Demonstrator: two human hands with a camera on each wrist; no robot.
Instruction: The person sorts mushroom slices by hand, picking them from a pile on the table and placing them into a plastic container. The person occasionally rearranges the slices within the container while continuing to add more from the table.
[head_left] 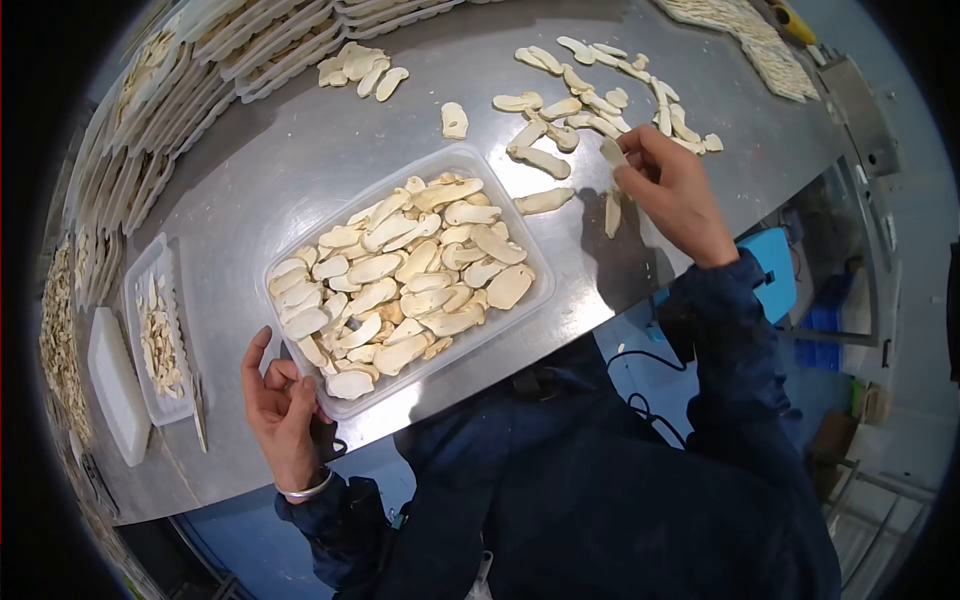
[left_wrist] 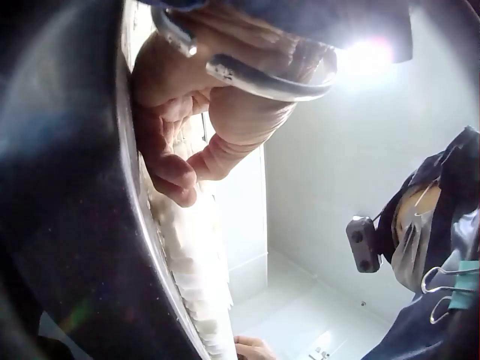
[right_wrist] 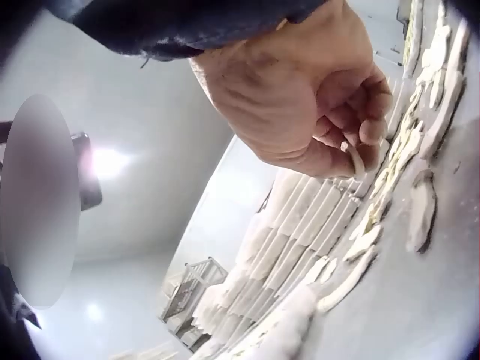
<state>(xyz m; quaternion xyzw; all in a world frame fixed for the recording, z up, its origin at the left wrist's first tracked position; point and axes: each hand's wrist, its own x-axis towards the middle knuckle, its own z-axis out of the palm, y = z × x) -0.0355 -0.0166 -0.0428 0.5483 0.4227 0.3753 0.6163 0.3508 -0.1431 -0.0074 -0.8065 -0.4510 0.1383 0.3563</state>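
Left hand (head_left: 280,405) rests at the near corner of the clear tray (head_left: 535,262), fingers loosely curled against its rim, gripping nothing. The tray, filled with pale slices (head_left: 400,270), sits mid-table (head_left: 270,170). Beyond it to the right, the right hand (head_left: 672,190) pinches one slice (head_left: 612,152) between thumb and fingers, just above loose slices (head_left: 590,95) scattered farther back.

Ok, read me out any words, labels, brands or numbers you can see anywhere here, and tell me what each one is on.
None: no writing can be read in any view.
The clear plastic tray of pale slices carries no visible label.
The metal table and the stacked trays show no print.
The blue object beyond the right hand shows no lettering.
The left hand by the tray's corner holds nothing printed.
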